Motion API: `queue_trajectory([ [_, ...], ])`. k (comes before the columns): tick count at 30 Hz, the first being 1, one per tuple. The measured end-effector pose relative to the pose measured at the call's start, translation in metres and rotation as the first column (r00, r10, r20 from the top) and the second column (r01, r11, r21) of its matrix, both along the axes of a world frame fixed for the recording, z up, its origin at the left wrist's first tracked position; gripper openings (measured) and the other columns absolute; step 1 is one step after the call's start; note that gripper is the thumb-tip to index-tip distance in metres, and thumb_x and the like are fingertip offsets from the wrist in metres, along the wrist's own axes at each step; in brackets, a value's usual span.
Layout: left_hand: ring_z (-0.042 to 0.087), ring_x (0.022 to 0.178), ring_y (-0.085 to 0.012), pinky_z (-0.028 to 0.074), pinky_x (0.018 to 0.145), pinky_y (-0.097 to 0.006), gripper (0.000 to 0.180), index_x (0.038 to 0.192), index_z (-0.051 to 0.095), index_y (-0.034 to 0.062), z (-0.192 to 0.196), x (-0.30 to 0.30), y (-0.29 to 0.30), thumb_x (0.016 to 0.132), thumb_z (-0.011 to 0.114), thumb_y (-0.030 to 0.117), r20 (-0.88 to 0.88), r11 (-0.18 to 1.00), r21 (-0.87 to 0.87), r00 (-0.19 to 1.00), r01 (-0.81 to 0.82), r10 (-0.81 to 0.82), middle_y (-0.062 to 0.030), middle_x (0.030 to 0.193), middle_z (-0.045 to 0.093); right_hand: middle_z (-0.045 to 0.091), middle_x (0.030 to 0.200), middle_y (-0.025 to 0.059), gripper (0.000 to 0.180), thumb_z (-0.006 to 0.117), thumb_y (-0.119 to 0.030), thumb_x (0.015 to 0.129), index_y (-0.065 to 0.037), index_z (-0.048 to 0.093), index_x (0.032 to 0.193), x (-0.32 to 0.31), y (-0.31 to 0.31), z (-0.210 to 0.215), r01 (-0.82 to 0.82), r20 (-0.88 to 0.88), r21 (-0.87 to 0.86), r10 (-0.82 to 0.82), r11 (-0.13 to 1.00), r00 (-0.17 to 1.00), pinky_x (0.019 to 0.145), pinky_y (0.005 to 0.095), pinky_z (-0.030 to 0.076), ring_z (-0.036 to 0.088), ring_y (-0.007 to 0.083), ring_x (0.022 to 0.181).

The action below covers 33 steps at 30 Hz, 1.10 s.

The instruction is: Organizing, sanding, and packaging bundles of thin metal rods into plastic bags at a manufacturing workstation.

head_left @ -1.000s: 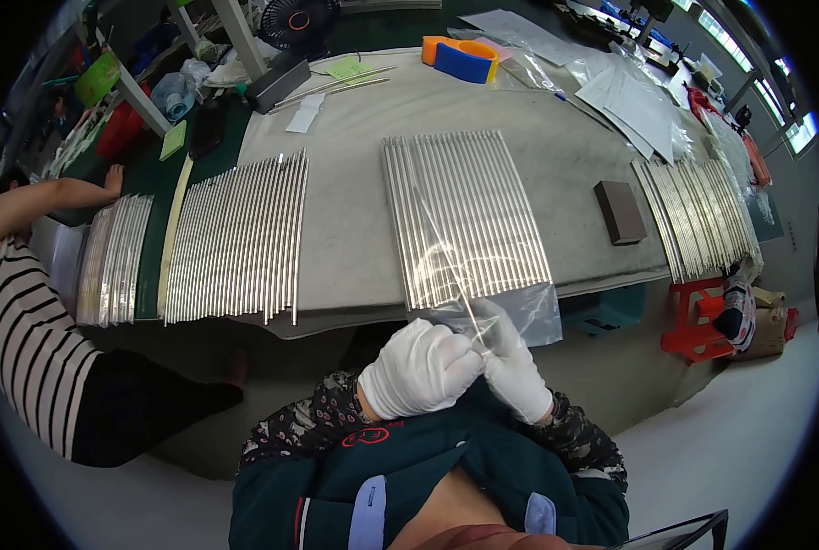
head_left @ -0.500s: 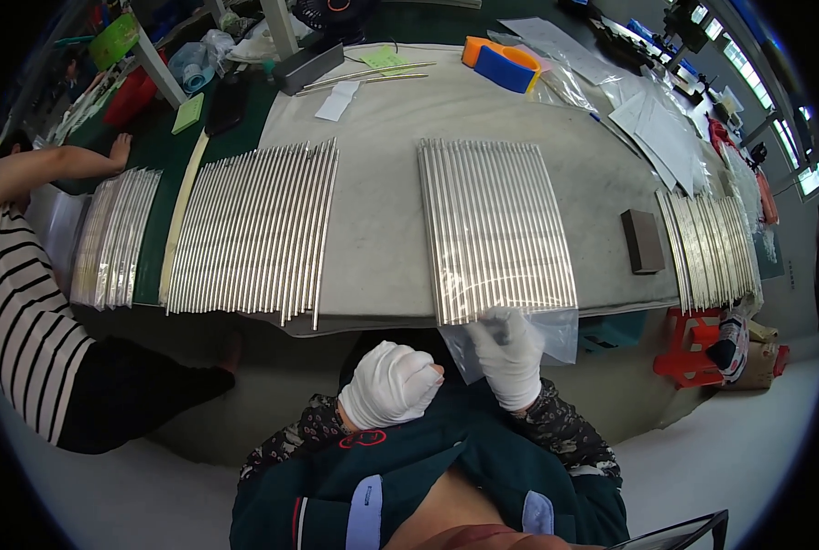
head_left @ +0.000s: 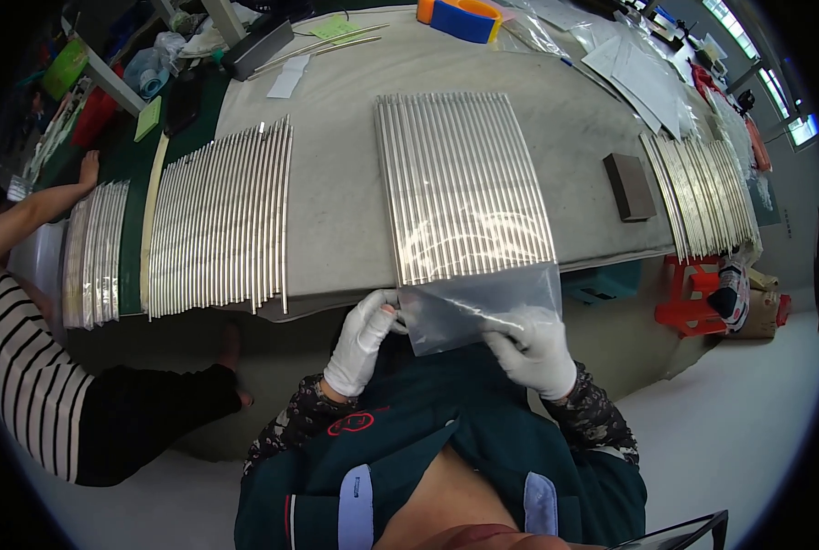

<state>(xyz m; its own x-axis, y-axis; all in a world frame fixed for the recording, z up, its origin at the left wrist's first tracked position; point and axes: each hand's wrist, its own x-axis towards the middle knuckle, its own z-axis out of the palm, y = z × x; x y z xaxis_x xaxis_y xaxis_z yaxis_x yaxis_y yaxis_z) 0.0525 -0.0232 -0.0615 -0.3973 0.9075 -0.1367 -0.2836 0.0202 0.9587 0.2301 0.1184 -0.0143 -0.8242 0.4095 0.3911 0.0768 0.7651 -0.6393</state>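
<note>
In front of me on the table lies a flat row of thin silvery metal rods, side by side inside a clear plastic bag. The bag's loose end hangs past the table's front edge. My right hand, in a white glove, grips that loose end near its right side, thumb and fingers pinched on the film. At the left edge of the flap is my white-gloved left hand. Its fingers are bent in on the film, partly hidden by the hand itself.
Left lies a row of bare rods, beyond it a wooden strip and bagged rods. A dark block and more rods are at the right. A co-worker in a striped top leans on the table's left end.
My left hand has moved from a fist before my chest to the bag's left edge. The bag's end now spreads flatter and farther out over the table edge. The head view has shifted.
</note>
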Motion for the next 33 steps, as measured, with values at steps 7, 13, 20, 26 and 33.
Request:
queue_trajectory([
  [7, 0.056, 0.087, -0.0152, 0.043, 0.080, -0.027, 0.040, 0.103, 0.053, -0.0033, 0.027, 0.015, 0.028, 0.088, 0.045, 0.032, 0.343, 0.990, -0.114, 0.938, 0.085, -0.041, -0.0107, 0.096, 0.058, 0.054, 0.060, 0.0010, 0.027, 0.048, -0.022, 0.088, -0.002, 0.055, 0.073, 0.041, 0.042, 0.014, 0.552, 0.101, -0.637, -0.651, 0.539, 0.752, 0.045, 0.0200, 0.036, 0.047, 0.0065, 0.048],
  [13, 0.057, 0.070, -0.0168, 0.045, 0.068, -0.027, 0.025, 0.074, 0.054, -0.0008, 0.034, 0.013, 0.009, 0.085, 0.047, 0.021, 0.199, 0.971, -0.152, 0.968, 0.183, -0.151, -0.0097, 0.071, 0.059, 0.059, 0.062, 0.0055, 0.024, 0.052, -0.023, 0.085, -0.002, 0.056, 0.075, 0.034, 0.057, 0.000, 0.250, 0.239, -0.926, -0.073, 0.282, 0.968, 0.047, 0.0197, 0.041, 0.052, 0.0091, 0.048],
  [20, 0.052, 0.047, -0.0116, 0.041, 0.046, -0.024, 0.014, 0.063, 0.054, -0.0006, 0.058, -0.031, -0.026, 0.075, 0.056, 0.007, -0.344, 0.927, -0.133, 0.861, 0.351, -0.375, -0.0051, 0.056, 0.055, 0.056, 0.058, 0.0038, 0.020, 0.048, -0.010, 0.081, 0.001, 0.056, 0.067, 0.045, 0.093, 0.055, 0.516, 0.536, -0.626, -0.158, 0.584, 0.829, 0.050, 0.0207, 0.043, 0.055, 0.0090, 0.052],
  [26, 0.044, 0.112, -0.0304, 0.033, 0.092, -0.042, 0.048, 0.109, 0.051, 0.0049, 0.064, -0.039, 0.052, 0.073, 0.061, 0.034, -0.937, 0.981, 0.135, 0.341, 0.142, 0.080, -0.0140, 0.114, 0.050, 0.063, 0.080, 0.0133, 0.021, 0.050, -0.012, 0.074, -0.001, 0.060, 0.089, -0.106, 0.150, 0.083, 0.141, 0.114, 0.208, -0.167, 0.968, 0.979, 0.068, 0.0370, 0.047, 0.060, 0.0301, 0.077],
  [33, 0.020, 0.127, -0.0362, 0.013, 0.100, -0.059, 0.069, 0.124, 0.041, 0.0065, 0.066, -0.035, 0.074, 0.070, 0.060, 0.045, -0.967, 0.955, -0.227, 0.075, 0.191, -0.245, -0.0166, 0.135, 0.029, 0.059, 0.092, 0.0162, 0.052, 0.060, -0.014, 0.071, -0.007, 0.045, 0.120, -0.257, 0.262, 0.042, 0.368, -0.086, 0.749, -0.469, 0.551, 0.879, 0.077, 0.0396, 0.044, 0.057, 0.0306, 0.086],
])
